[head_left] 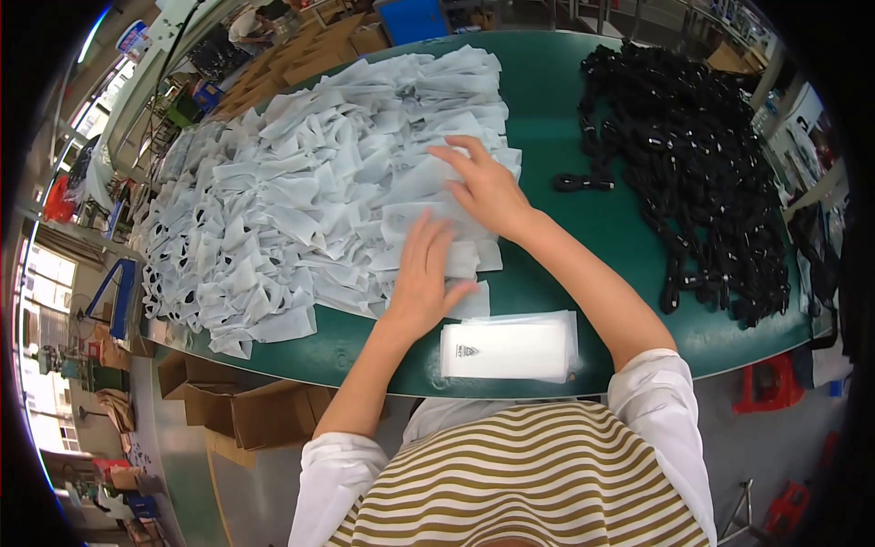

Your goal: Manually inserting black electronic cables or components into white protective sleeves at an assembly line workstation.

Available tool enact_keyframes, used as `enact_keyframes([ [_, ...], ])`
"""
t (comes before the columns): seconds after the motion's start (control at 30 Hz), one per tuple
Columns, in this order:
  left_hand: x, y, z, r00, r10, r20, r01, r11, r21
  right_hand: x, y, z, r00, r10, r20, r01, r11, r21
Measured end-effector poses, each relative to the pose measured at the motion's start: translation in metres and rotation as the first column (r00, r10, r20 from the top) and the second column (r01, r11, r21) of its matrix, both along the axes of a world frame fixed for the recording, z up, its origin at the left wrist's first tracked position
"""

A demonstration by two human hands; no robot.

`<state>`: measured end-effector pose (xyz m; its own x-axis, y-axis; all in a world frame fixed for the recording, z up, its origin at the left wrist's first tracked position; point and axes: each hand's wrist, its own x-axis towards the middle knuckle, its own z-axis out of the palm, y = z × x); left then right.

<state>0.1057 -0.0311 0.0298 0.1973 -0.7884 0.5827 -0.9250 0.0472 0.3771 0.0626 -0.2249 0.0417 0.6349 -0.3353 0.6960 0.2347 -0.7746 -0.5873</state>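
Observation:
A wide heap of translucent whitish plastic pouches (310, 182) covers the left half of the green table; dark bits show inside several at its left end. My right hand (488, 190) is over the heap's right edge, fingers apart and thumb spread, with nothing seen in it. Lower and to the left, my left hand (424, 283) reaches over the nearest pouches, its fingers stretched out and slightly blurred. Whether either hand touches the pouches I cannot tell. Just in front of my body lies a neat stack of flat white pouches (510, 351) with a small dark print.
On the right of the green table (556, 237) is a pile of black bundled cords (702, 173), with one bundle (583, 183) apart on its left side. Open cardboard boxes (260, 406) stand below the table's near left edge. Red stools (767, 383) are on the floor at right.

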Motion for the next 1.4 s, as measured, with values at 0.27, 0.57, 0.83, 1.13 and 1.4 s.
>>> enact_keyframes([
  [0.27,0.028,0.034,-0.012,0.975,0.083,0.206,-0.146,0.939,0.311,0.010,-0.005,-0.019,0.973,-0.110,-0.202,0.095,0.992,-0.085],
  [0.57,0.032,0.017,-0.027,0.958,0.108,0.267,-0.188,0.935,0.300,0.045,-0.015,-0.031,0.890,-0.359,-0.282,0.232,0.888,-0.397],
  [0.83,0.044,-0.018,-0.036,0.944,0.198,0.263,-0.258,0.942,0.217,0.084,-0.047,-0.048,0.850,-0.285,-0.444,0.166,0.943,-0.287],
  [1.13,0.061,-0.053,-0.041,0.933,0.244,0.264,-0.292,0.943,0.162,0.104,-0.078,-0.041,0.803,-0.301,-0.514,0.175,0.944,-0.279],
  [1.4,0.072,-0.056,-0.047,0.919,0.274,0.284,-0.324,0.935,0.146,-0.038,-0.106,-0.015,0.676,-0.574,-0.461,0.373,0.807,-0.458],
])
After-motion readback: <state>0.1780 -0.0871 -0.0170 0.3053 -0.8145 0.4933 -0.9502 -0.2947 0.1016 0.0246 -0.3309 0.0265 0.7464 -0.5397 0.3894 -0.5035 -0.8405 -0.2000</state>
